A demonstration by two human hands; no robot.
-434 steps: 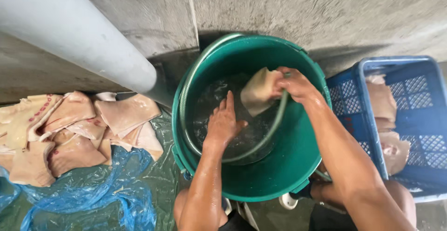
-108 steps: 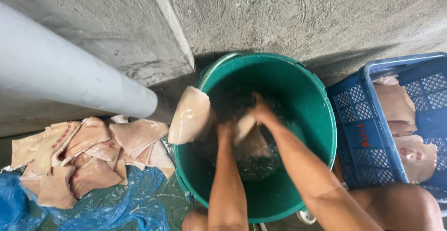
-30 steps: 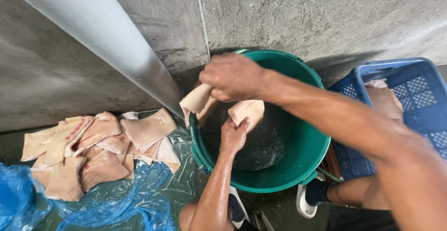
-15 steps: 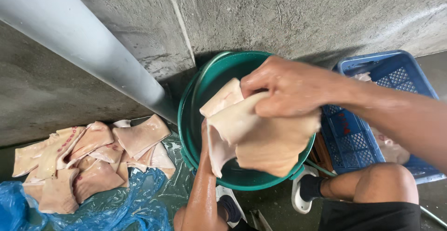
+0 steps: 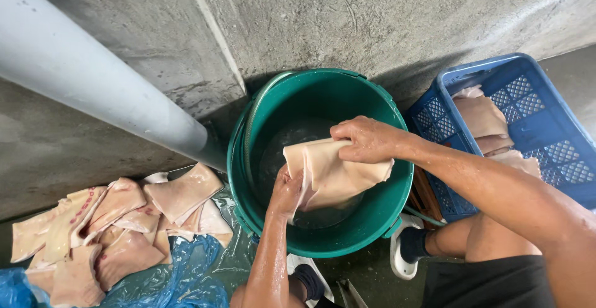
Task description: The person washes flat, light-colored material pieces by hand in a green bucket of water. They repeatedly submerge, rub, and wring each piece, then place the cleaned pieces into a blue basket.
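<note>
Both my hands hold a pale, floppy slab of raw skin (image 5: pixel 332 177) over a green bucket (image 5: pixel 385 221) with water in it. My right hand (image 5: pixel 363 139) grips the slab's top edge from above. My left hand (image 5: pixel 287 190) clutches its lower left side, wet up the forearm. The slab hangs folded just above the water, inside the bucket's rim.
Several similar pale slabs (image 5: pixel 118 221) lie piled on blue plastic sheeting (image 5: pixel 186 277) at the left. A blue plastic crate (image 5: pixel 546 128) at the right holds more pieces. A grey pipe (image 5: pixel 93 90) slants along the concrete wall. My sandalled feet sit below the bucket.
The slab, held high and spread toward the camera half a second ago, has come down into the bucket mouth, folded between both hands. The view has shifted slightly.
</note>
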